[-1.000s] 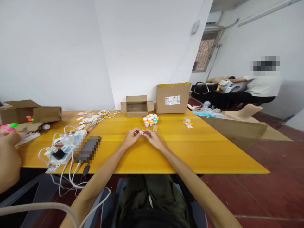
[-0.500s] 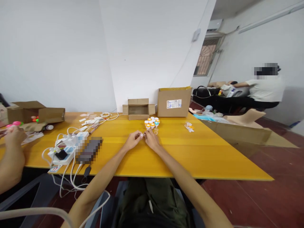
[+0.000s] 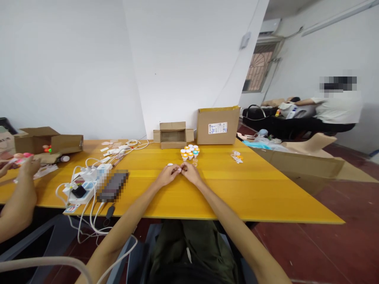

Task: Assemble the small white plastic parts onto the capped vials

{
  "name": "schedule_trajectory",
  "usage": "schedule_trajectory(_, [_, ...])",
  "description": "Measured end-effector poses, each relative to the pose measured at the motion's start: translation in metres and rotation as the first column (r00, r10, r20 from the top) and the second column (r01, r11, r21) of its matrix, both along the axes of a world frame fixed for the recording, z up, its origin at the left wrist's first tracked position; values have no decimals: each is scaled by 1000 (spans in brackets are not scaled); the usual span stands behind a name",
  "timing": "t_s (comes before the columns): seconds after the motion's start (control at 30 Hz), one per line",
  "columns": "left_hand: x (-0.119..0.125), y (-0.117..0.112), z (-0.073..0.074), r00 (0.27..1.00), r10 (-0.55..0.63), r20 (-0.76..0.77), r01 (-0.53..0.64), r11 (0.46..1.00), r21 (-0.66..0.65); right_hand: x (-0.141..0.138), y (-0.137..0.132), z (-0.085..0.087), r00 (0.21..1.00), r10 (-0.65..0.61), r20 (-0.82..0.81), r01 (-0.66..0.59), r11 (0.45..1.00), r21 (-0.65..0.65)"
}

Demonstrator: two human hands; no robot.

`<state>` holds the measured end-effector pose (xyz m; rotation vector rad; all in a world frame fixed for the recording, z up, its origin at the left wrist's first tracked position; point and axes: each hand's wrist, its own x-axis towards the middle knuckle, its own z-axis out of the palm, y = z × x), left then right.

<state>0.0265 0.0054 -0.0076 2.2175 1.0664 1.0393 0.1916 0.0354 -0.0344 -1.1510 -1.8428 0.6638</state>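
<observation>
My left hand (image 3: 166, 176) and my right hand (image 3: 191, 174) meet above the table, fingertips pinched together. Between them is a small white piece with dark marks (image 3: 179, 169), too small to name. A flat white disc (image 3: 170, 164) shows at the far side of my left hand; whether it is held or lying there I cannot tell. Just beyond my hands stands a cluster of small jars (image 3: 189, 151) with orange, white and teal lids. Beside my right hand is a clear small cup (image 3: 195, 161).
An open cardboard box (image 3: 172, 145) and a taller labelled carton (image 3: 204, 136) stand at the back. Small clear, orange and white parts (image 3: 237, 157) lie right. A power strip (image 3: 89, 187) with cables and a phone (image 3: 114, 187) are left. Another person's hand (image 3: 29, 167) works far left.
My hands have shifted slightly, still pinching the small white piece. The white disc now shows beyond my left hand. At far left, the other person's hands have moved right with the pink item.
</observation>
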Motion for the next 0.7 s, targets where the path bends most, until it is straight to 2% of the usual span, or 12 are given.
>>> schedule_trajectory(0.17, [-1, 4, -4, 998, -8, 64, 12, 997, -70, -2, 3, 1, 963, 63, -264, -83, 994, -67])
schedule_trajectory(0.27, [-1, 6, -6, 991, -4, 133, 21, 992, -124, -2, 0, 5, 924, 127, -360, -174, 979, -102])
schedule_trajectory(0.4, [-1, 5, -7, 977, 8, 211, 32, 982, -187, 0, -5, 7, 900, 171, -401, -250, 956, -153])
schedule_trajectory(0.57, [-2, 2, -5, 952, 29, 305, 51, 967, -251, 3, -9, 8, 895, 139, -423, -246, 946, -210])
schedule_trajectory(0.7, [-2, 1, -4, 946, 34, 321, 54, 964, -261, 4, -9, 7, 887, 152, -436, -267, 939, -216])
